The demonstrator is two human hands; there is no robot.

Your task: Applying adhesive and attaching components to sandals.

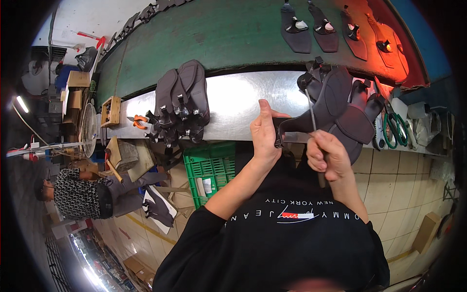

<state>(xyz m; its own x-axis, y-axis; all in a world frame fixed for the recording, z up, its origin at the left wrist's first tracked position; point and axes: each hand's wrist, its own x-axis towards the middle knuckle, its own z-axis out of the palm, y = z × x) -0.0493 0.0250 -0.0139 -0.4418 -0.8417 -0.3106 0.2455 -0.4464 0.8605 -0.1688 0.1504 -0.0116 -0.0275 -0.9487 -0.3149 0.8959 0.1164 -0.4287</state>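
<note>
My left hand point(265, 134) grips the heel end of a dark high-heeled shoe point(327, 104), held sole up in front of me over the metal bench point(233, 100). My right hand point(327, 155) is closed on a thin metal tool point(311, 114) whose shaft rises up against the shoe near its heel. A heap of similar dark shoes point(360, 117) lies on the bench right behind the held one.
Another heap of dark heeled shoes point(179, 104) and orange-handled pliers point(138, 120) lie on the bench to the left. Shoes point(335, 31) sit in a row on the green conveyor point(219, 34) beyond. Green-handled scissors point(394, 129) lie at right. A green crate point(209, 168) stands below. A seated person point(80, 194) works at left.
</note>
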